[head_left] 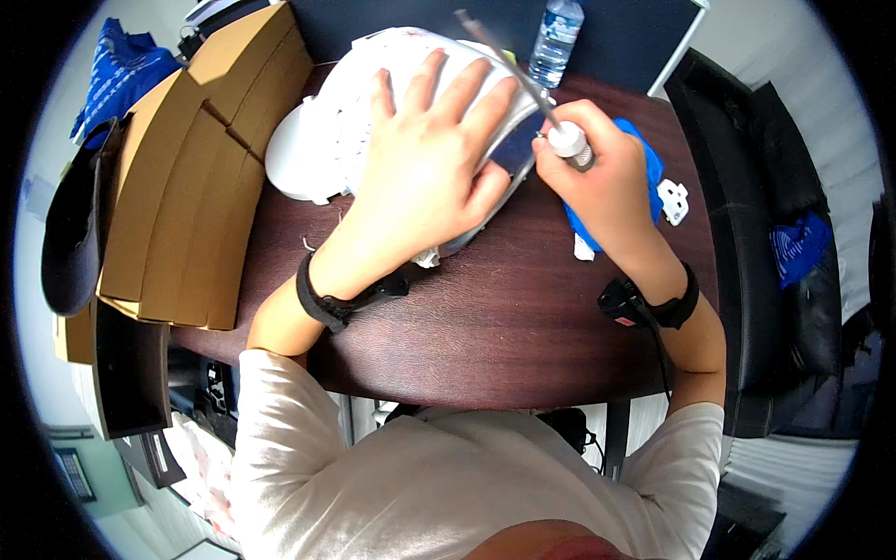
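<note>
Bracing the White Housing, Screwdriver in the Right Hand

The left hand (420, 159) lies palm down on the white housing (341, 112), fingers spread, thumb set apart toward the right edge. The right hand (607, 173) is closed around the handle of a screwdriver (567, 140), with thumb and forefinger at its pale collar. The shaft points up and to the left, and its blurred tip shows beyond the far edge of the housing. Contact between tip and housing cannot be confirmed from this view.

The housing sits at the far side of the bench (457, 341), left of the screwdriver handle. A round white disc (297, 154) adjoins its left side. Blue material (646, 140) lies beneath or behind the right hand, with a small white plastic part (674, 202) just beside it. A water bottle (557, 42) stands behind the housing, near a dark partition (411, 17). Cardboard boxes (177, 224) flank the work on the left; a black sofa (761, 215) stands to the right.

Step in hand, as judged: holding the housing steady while the screwdriver is positioned. The next move calls for firm left-hand pressure and, if a fastener is to be engaged, alignment of the shaft with it; no fastener is discernible here.
</note>
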{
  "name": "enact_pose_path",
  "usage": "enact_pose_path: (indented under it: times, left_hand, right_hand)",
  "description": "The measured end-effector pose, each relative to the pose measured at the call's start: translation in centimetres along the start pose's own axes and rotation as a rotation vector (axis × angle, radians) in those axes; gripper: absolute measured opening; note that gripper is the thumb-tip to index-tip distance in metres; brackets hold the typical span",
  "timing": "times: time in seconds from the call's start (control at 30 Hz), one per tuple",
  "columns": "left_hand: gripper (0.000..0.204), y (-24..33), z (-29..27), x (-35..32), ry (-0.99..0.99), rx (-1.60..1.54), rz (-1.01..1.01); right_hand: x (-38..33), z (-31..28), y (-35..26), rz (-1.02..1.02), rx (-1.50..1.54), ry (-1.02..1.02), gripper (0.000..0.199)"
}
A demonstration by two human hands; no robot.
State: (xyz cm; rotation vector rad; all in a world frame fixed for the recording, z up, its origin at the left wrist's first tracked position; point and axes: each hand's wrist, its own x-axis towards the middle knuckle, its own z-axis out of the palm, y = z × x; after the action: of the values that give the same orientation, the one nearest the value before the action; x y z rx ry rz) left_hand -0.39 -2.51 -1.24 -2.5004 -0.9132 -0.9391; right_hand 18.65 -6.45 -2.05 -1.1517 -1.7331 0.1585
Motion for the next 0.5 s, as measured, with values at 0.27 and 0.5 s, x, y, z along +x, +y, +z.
enact_pose_path:
  times: [0.27, 0.5]
  left_hand:
    - [0.063, -0.1, -0.6, -0.2, -0.018, 0.031, -0.011]
    - [0.062, -0.1, -0.1, 0.0, -0.018, 0.005, 0.0]
  right_hand:
    - [-3.8, -12.9, 11.0, 0.589, -0.127, 0.043, 0.015]
    - [-9.5, -18.4, 21.2, 0.915, -0.373, -0.128, 0.023]
